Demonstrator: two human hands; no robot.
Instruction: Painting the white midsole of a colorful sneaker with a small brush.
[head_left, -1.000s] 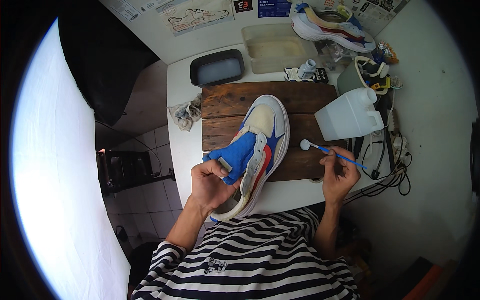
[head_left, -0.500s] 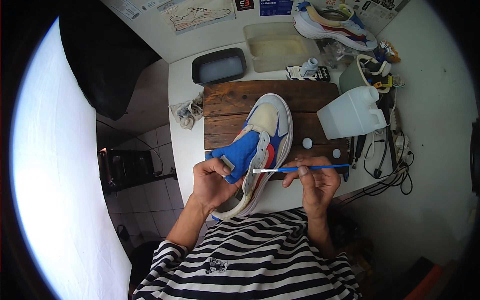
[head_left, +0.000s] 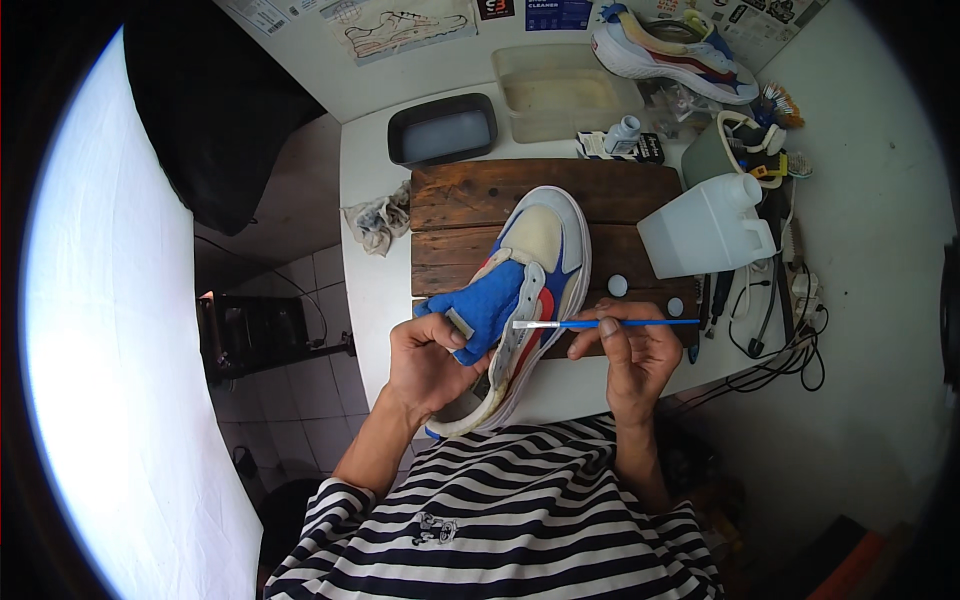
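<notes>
A sneaker (head_left: 545, 240) with a cream toe and blue, red and grey panels lies toe-away, partly on the dark wooden board (head_left: 450, 200). My left hand (head_left: 430, 365) grips its blue quilted tongue (head_left: 495, 300), thumb over the pale label and fingers underneath. Between thumb and fingers my right hand (head_left: 635, 360) pinches a thin paintbrush (head_left: 640, 322) with a blue handle. The brush's flat white tip points left and lies over the grey eyelet strip (head_left: 522, 312); whether it touches cannot be told.
Right of the shoe stand a translucent jug (head_left: 700, 230) and two small white caps, one a round cap (head_left: 617, 286). Behind are a black tray (head_left: 440, 130), a clear tub (head_left: 520, 125), a small bottle (head_left: 622, 135) and another sneaker (head_left: 670, 60). A crumpled rag (head_left: 375, 220) lies left; cables (head_left: 790, 345) right.
The brush has moved slightly away from me along the eyelet strip, with my right hand. My left hand keeps its hold on the tongue. The whole view has shifted slightly.
</notes>
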